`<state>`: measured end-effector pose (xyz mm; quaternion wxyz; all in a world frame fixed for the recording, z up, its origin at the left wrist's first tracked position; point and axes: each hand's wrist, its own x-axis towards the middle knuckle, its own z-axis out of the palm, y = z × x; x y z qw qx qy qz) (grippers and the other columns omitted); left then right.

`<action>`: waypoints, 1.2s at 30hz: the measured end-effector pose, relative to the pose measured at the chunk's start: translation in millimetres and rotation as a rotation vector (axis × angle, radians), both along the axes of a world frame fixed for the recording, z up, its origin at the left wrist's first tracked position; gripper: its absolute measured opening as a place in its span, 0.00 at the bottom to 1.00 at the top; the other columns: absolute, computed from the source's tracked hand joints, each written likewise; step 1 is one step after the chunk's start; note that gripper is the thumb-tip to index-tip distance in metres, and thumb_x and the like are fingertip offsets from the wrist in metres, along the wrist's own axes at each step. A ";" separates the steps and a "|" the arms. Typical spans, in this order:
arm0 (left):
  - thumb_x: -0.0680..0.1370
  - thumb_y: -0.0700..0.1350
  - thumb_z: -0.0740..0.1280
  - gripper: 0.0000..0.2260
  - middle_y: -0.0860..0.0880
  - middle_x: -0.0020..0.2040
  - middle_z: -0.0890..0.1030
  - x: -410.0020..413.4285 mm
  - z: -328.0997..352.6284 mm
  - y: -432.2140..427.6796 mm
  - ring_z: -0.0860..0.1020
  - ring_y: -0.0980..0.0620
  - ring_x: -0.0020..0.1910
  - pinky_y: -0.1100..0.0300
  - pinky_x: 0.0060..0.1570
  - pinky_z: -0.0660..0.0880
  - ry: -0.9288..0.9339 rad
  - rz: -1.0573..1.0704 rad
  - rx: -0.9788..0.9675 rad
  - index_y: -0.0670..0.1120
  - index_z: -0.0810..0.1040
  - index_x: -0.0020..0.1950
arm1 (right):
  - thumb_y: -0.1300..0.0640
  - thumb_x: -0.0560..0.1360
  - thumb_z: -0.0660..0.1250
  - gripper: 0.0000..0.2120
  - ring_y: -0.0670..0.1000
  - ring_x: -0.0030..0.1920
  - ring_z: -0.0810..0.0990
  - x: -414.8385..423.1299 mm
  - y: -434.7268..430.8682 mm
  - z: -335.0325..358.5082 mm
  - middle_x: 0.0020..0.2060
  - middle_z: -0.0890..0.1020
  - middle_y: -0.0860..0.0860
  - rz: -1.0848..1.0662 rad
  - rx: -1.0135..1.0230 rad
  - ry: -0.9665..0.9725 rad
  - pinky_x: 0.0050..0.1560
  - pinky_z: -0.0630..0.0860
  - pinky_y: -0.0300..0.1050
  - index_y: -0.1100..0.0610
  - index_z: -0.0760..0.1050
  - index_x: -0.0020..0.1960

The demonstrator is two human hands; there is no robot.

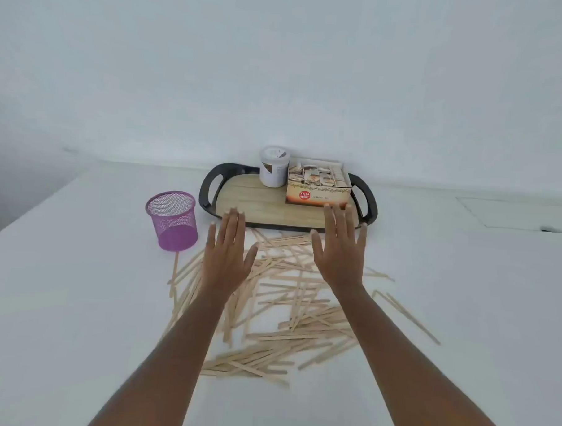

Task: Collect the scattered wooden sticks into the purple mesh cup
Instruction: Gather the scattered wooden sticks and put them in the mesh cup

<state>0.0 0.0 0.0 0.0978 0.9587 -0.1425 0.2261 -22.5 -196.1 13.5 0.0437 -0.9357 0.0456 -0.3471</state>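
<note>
Several pale wooden sticks (pixel 288 309) lie scattered in a loose pile across the middle of the white table. The purple mesh cup (pixel 173 219) stands upright to the left of the pile; I see no sticks inside it. My left hand (pixel 228 254) is stretched flat over the pile's far left part, fingers straight and together, holding nothing. My right hand (pixel 339 247) is spread flat over the pile's far right part, also holding nothing. Both forearms cross the sticks and hide some of them.
A black tray (pixel 210 180) with a wood-look base sits behind the pile against the wall, carrying a white jar (pixel 273 167) and a box of sachets (pixel 318 187). The table's left edge runs diagonally beyond the cup. A flat panel outline (pixel 514 213) lies at the right.
</note>
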 end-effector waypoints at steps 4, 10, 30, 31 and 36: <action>0.80 0.51 0.55 0.27 0.38 0.75 0.58 -5.4 -30.5 -2.3 0.57 0.40 0.75 0.44 0.73 0.53 0.141 -0.022 -0.025 0.37 0.56 0.73 | 0.54 0.73 0.67 0.22 0.61 0.65 0.73 -13.9 1.9 -25.8 0.62 0.77 0.59 0.001 0.045 0.111 0.59 0.71 0.67 0.61 0.70 0.65; 0.81 0.53 0.49 0.25 0.43 0.78 0.52 -8.4 -53.5 -1.8 0.48 0.46 0.77 0.47 0.75 0.48 0.370 0.034 0.125 0.42 0.51 0.75 | 0.48 0.79 0.53 0.22 0.55 0.74 0.58 -22.7 -7.4 -56.5 0.71 0.66 0.56 0.036 0.185 0.473 0.70 0.57 0.61 0.56 0.62 0.71; 0.81 0.54 0.48 0.25 0.46 0.78 0.53 -12.5 -58.4 -2.0 0.51 0.49 0.77 0.51 0.75 0.47 0.410 0.066 -0.002 0.46 0.50 0.76 | 0.46 0.79 0.52 0.22 0.53 0.75 0.55 -26.9 -10.3 -72.8 0.73 0.63 0.53 0.060 0.245 0.540 0.73 0.51 0.58 0.51 0.61 0.71; 0.81 0.54 0.48 0.25 0.46 0.78 0.53 -12.6 -58.1 -1.8 0.51 0.49 0.77 0.51 0.75 0.47 0.410 0.066 0.000 0.46 0.50 0.76 | 0.46 0.79 0.52 0.22 0.53 0.75 0.55 -26.8 -10.1 -72.8 0.73 0.63 0.52 0.058 0.245 0.539 0.73 0.51 0.58 0.51 0.61 0.71; 0.81 0.55 0.47 0.25 0.46 0.78 0.53 -11.8 -56.7 -0.4 0.50 0.49 0.77 0.51 0.75 0.47 0.399 0.056 0.013 0.46 0.49 0.76 | 0.47 0.79 0.52 0.22 0.52 0.75 0.54 -27.1 -8.9 -69.6 0.73 0.62 0.52 0.053 0.260 0.557 0.74 0.51 0.57 0.51 0.61 0.71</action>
